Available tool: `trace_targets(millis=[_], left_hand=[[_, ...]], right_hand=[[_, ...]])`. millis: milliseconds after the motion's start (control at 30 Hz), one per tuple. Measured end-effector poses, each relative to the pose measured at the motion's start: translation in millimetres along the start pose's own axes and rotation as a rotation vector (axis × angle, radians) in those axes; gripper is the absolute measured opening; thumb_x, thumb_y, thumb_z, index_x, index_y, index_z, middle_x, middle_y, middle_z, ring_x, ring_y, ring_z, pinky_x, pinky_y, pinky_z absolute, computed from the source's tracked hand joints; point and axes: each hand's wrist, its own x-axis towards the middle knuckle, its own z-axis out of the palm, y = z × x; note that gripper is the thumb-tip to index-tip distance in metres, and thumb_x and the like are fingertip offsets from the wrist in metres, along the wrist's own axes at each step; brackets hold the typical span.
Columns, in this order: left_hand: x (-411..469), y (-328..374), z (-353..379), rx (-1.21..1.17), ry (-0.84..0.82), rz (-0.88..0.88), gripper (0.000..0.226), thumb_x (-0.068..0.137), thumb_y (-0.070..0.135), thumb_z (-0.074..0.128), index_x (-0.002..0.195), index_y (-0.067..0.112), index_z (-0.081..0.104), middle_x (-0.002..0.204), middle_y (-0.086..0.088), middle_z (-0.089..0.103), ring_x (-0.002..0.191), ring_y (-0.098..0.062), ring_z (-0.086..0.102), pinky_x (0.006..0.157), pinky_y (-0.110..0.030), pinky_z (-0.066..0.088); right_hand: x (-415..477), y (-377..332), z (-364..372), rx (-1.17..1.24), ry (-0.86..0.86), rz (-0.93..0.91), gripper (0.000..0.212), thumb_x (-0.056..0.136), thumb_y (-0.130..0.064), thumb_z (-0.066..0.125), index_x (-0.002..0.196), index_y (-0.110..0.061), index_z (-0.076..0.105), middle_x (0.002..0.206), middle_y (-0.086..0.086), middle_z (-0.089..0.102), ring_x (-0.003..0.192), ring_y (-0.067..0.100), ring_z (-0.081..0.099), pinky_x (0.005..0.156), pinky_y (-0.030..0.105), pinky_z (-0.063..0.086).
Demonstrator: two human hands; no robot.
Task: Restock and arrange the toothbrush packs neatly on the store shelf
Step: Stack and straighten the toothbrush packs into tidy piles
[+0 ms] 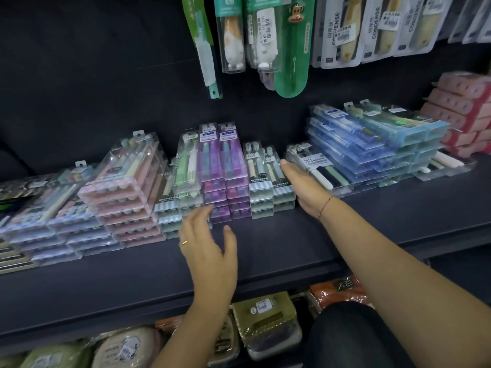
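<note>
Bare forearms reach in from 6 and 5 o'clock, beside a dark-clothed knee (345, 338). At the frame's centre the toothbrush packs (225, 166) lie in stacks along the back of the dark shelf (265, 253). They are long, flat cases of clear hard plastic, and the middle two stacks have purple ends.

The right hand (305, 184) is flat, with its fingers straight and pressed together. Its palm is turned to 9 o'clock, against the side of the grey-green striped stack (261, 187). Its back lies just beside a pack labelled SOFT TOOTHBRUSH (317, 166), and it holds nothing.

The left hand (210, 251), with a ring on one finger, hovers at 7 o'clock of the purple stacks. Its fingers are spread, loosely bent and empty. The blurred fingertips are near the lowest cases; whether they touch cannot be told.

A pink stack (127, 192) leans at 9 o'clock and a tall blue stack (372, 144) stands at 2 o'clock. Red-pink wrapped bundles (462, 110) are piled at 3 o'clock. Hanging blister cards (233, 35) fill 12 o'clock. Soft pouches in glossy film (265, 320) sit on the lower tier at 6 o'clock.
</note>
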Motion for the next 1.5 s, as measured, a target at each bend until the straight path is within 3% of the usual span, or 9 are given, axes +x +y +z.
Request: trace_targets(millis=[67,167,333,533,967,1067,1200,1300,1500], left_hand=[[0.5,2.0,4.5,0.097,-0.209,0.196,0.029,0.096,0.023,0.051,0.124,0.017,0.058,0.121,0.008,0.052,0.116,-0.008,0.044,0.102,-0.041,0.041],[3.8,4.4,13.5,0.233,-0.621,0.350,0.047,0.096,0.046,0.037,0.128,0.019,0.058,0.127,0.007,0.055,0.118,-0.010,0.046,0.104,-0.036,0.038],[14.2,3.0,23.3,0.267,-0.848,0.234,0.059,0.101,0.046,0.043,0.152,0.019,0.031,0.156,0.005,0.030,0.143,-0.012,0.024,0.119,-0.026,0.015],[12.6,7.5,21.7,0.302,-0.868,0.207,0.065,0.101,0.048,0.040,0.156,0.021,0.018,0.163,0.006,0.015,0.148,-0.009,0.010,0.115,-0.017,-0.001],[12.8,8.6,25.9,0.375,-0.902,0.221,0.068,0.101,0.052,0.034,0.157,0.020,0.011,0.164,0.005,0.006,0.149,-0.007,0.001,0.115,-0.018,-0.009],[11.9,8.9,24.2,0.343,-0.874,0.191,0.066,0.101,0.051,0.037,0.156,0.020,0.016,0.163,0.006,0.012,0.149,-0.008,0.007,0.118,-0.021,-0.002],[13.3,3.1,15.6,0.284,-0.638,0.074,0.051,0.102,0.040,0.043,0.147,0.017,0.040,0.152,0.002,0.041,0.139,-0.014,0.035,0.117,-0.029,0.023],[16.1,-1.3,10.3,0.186,-0.468,-0.088,0.039,0.102,0.032,0.046,0.137,0.016,0.053,0.137,0.001,0.055,0.124,-0.019,0.050,0.107,-0.032,0.037],[19.4,-4.6,13.7,0.137,-0.459,-0.137,0.037,0.101,0.030,0.049,0.135,0.016,0.054,0.130,0.003,0.054,0.114,-0.020,0.052,0.099,-0.036,0.043]], right_hand=[[2.2,-3.0,0.2,-0.081,0.026,-0.042,0.064,0.100,-0.056,0.036,0.154,-0.024,0.025,0.159,-0.009,0.024,0.146,0.011,0.021,0.118,0.032,0.016],[-3.2,-10.0,-1.9,-0.152,0.047,-0.192,0.061,0.099,-0.050,0.043,0.153,-0.027,0.026,0.158,-0.011,0.025,0.144,0.008,0.023,0.116,0.029,0.019],[-13.2,-5.3,-16.2,-0.348,-0.117,-0.189,0.108,0.070,-0.059,0.072,0.155,-0.029,0.013,0.161,-0.009,0.017,0.145,0.009,0.019,0.120,0.036,0.022],[-17.3,21.8,-19.8,-0.532,-0.137,-0.188,0.117,0.072,-0.033,0.085,0.156,-0.026,0.005,0.160,-0.008,0.019,0.144,0.007,0.021,0.113,0.020,0.019],[-13.5,23.4,-14.2,-0.593,-0.019,-0.228,0.113,0.073,-0.032,0.085,0.157,-0.021,0.010,0.158,-0.007,0.027,0.142,0.010,0.029,0.107,0.016,0.022],[-17.4,19.2,-16.4,-0.566,-0.043,-0.221,0.112,0.072,-0.033,0.085,0.156,-0.023,0.012,0.154,-0.013,0.029,0.138,0.005,0.030,0.108,0.017,0.024],[-26.9,16.3,-20.1,-0.478,-0.064,-0.198,0.103,0.076,-0.028,0.083,0.154,-0.025,0.017,0.132,-0.034,0.033,0.123,-0.008,0.031,0.092,-0.001,0.026],[-29.1,16.9,-19.8,-0.461,-0.042,-0.198,0.098,0.079,-0.028,0.080,0.154,-0.021,0.019,0.141,-0.019,0.034,0.125,-0.006,0.029,0.100,0.009,0.024],[-28.3,17.6,-18.9,-0.452,-0.034,-0.215,0.094,0.079,-0.025,0.079,0.154,-0.018,0.021,0.150,-0.008,0.036,0.124,-0.005,0.030,0.103,0.014,0.025]])
